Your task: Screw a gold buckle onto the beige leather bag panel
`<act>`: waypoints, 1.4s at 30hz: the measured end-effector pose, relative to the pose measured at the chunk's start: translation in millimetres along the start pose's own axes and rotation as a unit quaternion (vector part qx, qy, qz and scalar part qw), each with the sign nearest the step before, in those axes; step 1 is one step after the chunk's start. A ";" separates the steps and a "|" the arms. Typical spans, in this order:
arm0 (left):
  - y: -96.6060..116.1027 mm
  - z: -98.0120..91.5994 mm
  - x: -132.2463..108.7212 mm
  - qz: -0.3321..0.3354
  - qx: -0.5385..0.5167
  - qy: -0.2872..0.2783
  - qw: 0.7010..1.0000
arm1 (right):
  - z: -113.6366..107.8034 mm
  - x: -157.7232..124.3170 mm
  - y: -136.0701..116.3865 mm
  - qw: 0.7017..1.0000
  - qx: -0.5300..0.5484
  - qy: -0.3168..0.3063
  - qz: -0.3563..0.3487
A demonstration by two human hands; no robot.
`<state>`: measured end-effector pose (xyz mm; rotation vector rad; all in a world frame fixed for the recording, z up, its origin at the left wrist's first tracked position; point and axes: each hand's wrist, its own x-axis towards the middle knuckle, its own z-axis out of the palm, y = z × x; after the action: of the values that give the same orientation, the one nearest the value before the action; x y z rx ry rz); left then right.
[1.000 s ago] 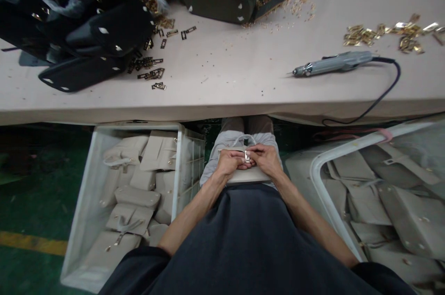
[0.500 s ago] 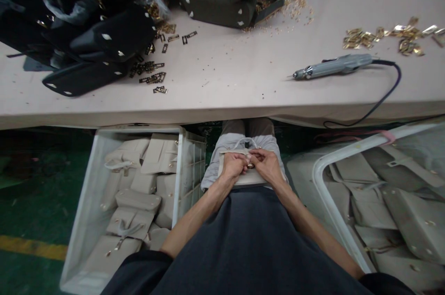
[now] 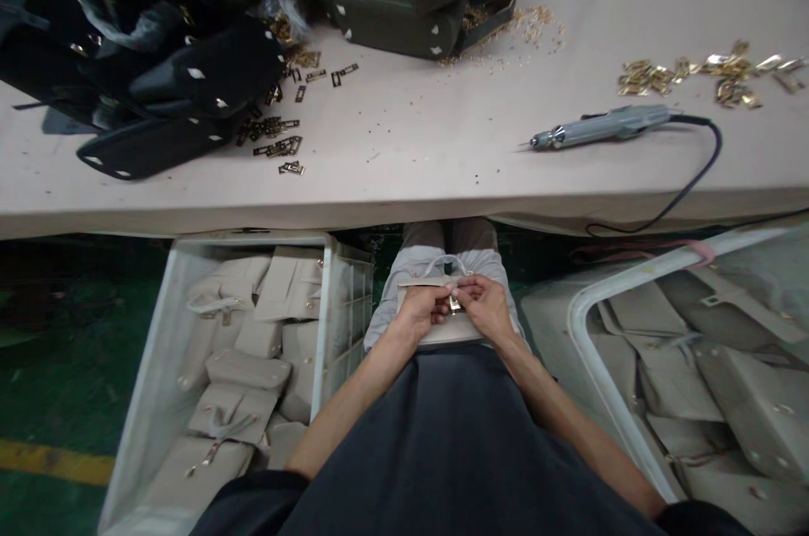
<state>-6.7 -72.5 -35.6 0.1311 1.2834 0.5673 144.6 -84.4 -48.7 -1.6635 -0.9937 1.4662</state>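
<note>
Beige bag (image 3: 442, 329) sitting on lap, under table edge (image 3: 379, 211). Left hand (image 3: 425, 313) and right hand (image 3: 484, 308) both pinching small metal clasp (image 3: 453, 300), fingers curled tight. Bag probably soft, light; clasp tiny, slippery, so gripping by fingertips.

A handbag workshop: worktable (image 3: 404, 174) strewn with metal fittings (image 3: 688, 77), crates (image 3: 253, 334) of bags.

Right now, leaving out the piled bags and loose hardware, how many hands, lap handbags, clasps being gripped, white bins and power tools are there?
Hands: 2, left hand and right hand
Beige handbag on the lap: 1
Metal clasp pinched at the handbag: 1
White bins: 2, left bin and right bin
Electric screwdriver: 1
Total: 7
</note>
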 end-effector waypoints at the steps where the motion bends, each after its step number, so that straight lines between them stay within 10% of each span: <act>1: 1.3 -0.6 1.3 -0.010 -0.008 -0.008 1.000 | -0.4 -0.3 0.4 1.000 0.004 -0.001 -0.001; 35: -7.2 -1.9 15.7 -0.037 -0.111 -0.073 0.990 | -4.4 -11.7 1.3 0.994 0.076 -0.071 0.028; 42: -11.1 4.2 17.6 -0.001 -0.086 -0.041 0.995 | -10.9 -18.7 -5.8 0.988 -0.085 -0.076 -0.109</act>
<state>3.7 -72.9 -54.1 0.0098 1.1508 0.6615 153.6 -98.5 -33.7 -1.5194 -1.3728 1.4100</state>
